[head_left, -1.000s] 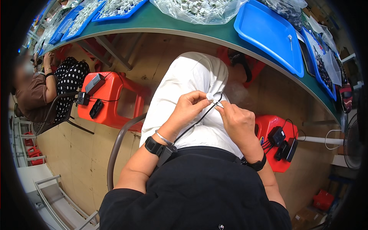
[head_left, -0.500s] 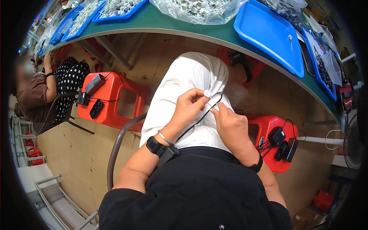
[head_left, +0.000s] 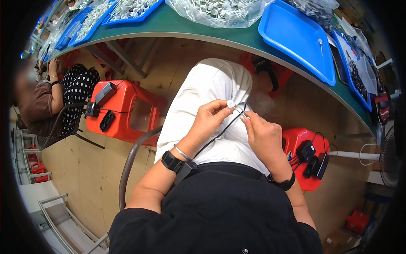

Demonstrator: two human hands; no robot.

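Over my lap, my left hand (head_left: 211, 116) is closed in a pinch on a small white piece with a rounded head (head_left: 230, 103). A thin pale strand, perhaps a wire, runs from that head down to the right. Its other end is pinched between the thumb and fingers of my right hand (head_left: 265, 134). The piece is too small to tell its exact kind. A dark cord (head_left: 224, 128) lies across my white trousers (head_left: 190, 99) beneath both hands.
On the green table (head_left: 203, 31) a clear bag (head_left: 220, 12) holds many white pieces with stems. Beside it, a blue tray (head_left: 292, 38) bears one such piece. Red stools (head_left: 112, 120) with black devices stand either side. A person (head_left: 40, 95) sits at left; a fan (head_left: 388, 156) stands at right.
My right hand has shifted slightly to the right and its pinch sits farther from the white head. The head has turned a little. My left hand has barely moved.
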